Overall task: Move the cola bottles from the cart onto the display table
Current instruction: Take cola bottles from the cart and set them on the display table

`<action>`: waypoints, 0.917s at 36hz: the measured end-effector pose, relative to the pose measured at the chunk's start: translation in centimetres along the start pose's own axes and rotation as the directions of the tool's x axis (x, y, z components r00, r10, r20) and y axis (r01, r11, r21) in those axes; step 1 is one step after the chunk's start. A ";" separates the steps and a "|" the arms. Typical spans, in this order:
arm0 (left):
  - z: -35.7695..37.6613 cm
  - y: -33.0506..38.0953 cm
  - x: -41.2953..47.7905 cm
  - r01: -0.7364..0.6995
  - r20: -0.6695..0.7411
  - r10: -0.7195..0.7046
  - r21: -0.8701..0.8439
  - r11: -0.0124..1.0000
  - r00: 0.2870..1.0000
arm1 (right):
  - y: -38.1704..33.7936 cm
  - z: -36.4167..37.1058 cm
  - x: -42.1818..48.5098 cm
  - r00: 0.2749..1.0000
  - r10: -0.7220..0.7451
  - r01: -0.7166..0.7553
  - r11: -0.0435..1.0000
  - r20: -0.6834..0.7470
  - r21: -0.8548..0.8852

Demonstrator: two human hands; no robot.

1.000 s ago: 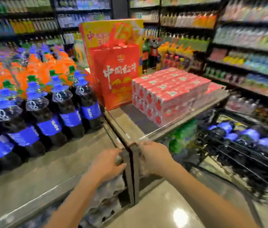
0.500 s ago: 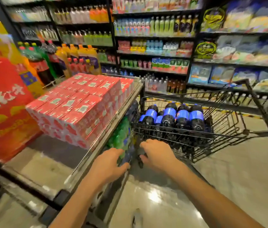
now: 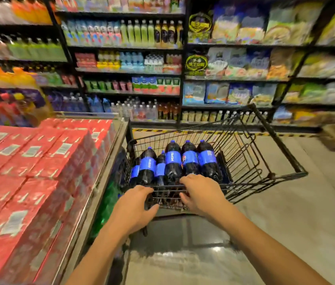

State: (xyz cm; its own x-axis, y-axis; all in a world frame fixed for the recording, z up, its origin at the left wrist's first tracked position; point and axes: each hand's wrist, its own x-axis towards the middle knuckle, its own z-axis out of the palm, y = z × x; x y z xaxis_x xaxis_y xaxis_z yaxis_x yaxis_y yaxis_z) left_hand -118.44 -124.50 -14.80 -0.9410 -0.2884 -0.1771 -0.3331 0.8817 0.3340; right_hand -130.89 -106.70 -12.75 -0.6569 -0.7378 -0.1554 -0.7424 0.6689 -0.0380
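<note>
The dark plastic cola bottles (image 3: 172, 161) with blue labels and blue caps are seen standing upright, packed tightly together, in the near left part of the black wire shopping cart (image 3: 280, 140). The cart's near rim is gripped by both hands. The left hand (image 3: 135, 204) is laid over the top wire with fingers bent and thumb spread beneath. The right hand (image 3: 199, 194) is curled over the wire just in front of the bottles, so the wire wall is left between palms and bottles. The grey-edged display table (image 3: 100, 182) is found just beside the cart's left side, and the part of its top in view is filled by stacked red cardboard cartons (image 3: 39, 171). Green bottles (image 3: 106, 204) are stored beneath it. Behind the cart, black shelves (image 3: 129, 70) of drinks and snack bags are ranged along the pale tiled floor (image 3: 286, 223).
</note>
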 end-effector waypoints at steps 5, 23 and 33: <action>0.1 1.1 4.4 -0.048 0.042 0.048 -0.001 0.999 0.998 | 3.0 -0.3 1.5 0.997 0.073 -0.073 0.997 0.024 0.011; -0.3 10.1 19.5 -0.031 0.022 0.031 0.016 0.999 0.999 | 17.5 -1.0 11.0 0.998 0.065 -0.065 0.998 -0.012 -0.024; 0.6 12.1 25.4 0.005 0.062 -0.005 -0.011 1.000 0.998 | 22.6 0.0 15.3 0.999 0.043 -0.043 0.999 0.032 0.006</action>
State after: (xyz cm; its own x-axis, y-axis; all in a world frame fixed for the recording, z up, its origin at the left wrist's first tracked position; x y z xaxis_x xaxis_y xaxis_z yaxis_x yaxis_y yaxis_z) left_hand -146.36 -120.91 -15.77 -0.9339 -0.2689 -0.2355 -0.3388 0.8758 0.3437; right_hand -157.71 -102.87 -16.02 -0.6836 -0.7051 -0.1882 -0.7125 0.7007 -0.0373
